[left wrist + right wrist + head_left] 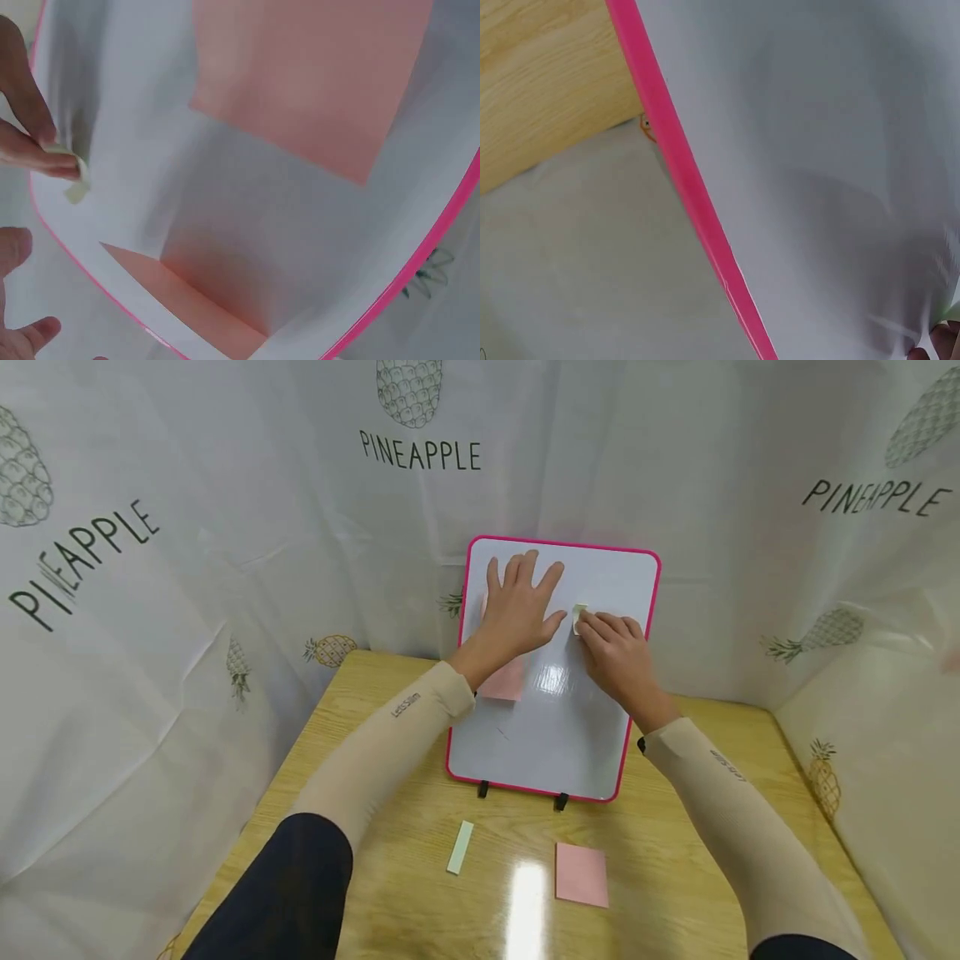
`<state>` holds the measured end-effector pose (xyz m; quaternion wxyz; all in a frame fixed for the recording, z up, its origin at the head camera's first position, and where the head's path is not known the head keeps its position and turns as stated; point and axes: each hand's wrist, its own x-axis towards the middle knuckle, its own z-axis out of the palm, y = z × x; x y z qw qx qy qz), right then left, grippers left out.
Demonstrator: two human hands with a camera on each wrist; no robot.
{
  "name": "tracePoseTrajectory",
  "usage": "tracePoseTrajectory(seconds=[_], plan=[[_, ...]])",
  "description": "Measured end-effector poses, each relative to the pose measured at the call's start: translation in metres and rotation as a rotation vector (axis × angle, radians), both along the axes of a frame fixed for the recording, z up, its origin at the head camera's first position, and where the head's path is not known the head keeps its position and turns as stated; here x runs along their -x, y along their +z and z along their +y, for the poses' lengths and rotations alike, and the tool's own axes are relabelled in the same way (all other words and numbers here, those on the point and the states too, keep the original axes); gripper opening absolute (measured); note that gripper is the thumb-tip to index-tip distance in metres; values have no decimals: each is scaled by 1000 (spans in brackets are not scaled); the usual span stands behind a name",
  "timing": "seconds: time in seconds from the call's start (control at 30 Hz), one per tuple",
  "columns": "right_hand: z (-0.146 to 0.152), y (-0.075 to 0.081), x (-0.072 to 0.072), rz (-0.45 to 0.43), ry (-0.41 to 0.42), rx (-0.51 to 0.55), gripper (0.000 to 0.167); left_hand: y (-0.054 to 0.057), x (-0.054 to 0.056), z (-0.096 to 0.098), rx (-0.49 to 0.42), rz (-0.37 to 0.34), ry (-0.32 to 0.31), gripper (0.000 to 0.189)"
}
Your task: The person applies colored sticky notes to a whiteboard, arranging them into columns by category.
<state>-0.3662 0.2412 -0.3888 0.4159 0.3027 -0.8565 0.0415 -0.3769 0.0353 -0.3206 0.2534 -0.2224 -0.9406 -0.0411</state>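
A small whiteboard (573,739) with a pink rim stands upright on the table. My left hand (517,610) is spread over its upper left part, fingers straight and apart; whether the palm touches the board cannot be told. With thumb and fingers, my right hand (621,660) pinches a pale green sticky strip (577,618) at the board's upper right; in the left wrist view the strip (78,187) is curled. Two pink sticky notes are on the board: the lower note (307,82), partly behind my left wrist in the head view, and another note (199,307), mostly hidden there by the hand.
On the wooden table (405,910) before the board lie a pale green strip pad (460,847) and a pink sticky note pad (581,875). Black feet (560,802) support the board. A white pineapple-print curtain (247,460) hangs behind and at both sides.
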Motion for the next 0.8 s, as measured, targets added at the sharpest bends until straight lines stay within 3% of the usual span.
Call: tracePoseTrajectory(seconds=[0.13,0.33,0.8], plan=[[-2,-3,-1,2,-28,2,30,11,20,14,104,-81,50,79],[-1,-9,-1,21,-53,2,30,12,41,29,161,-149,79,97],[0,-21,1,49,-59,-20,37,13,57,40,113,-215,96,96]])
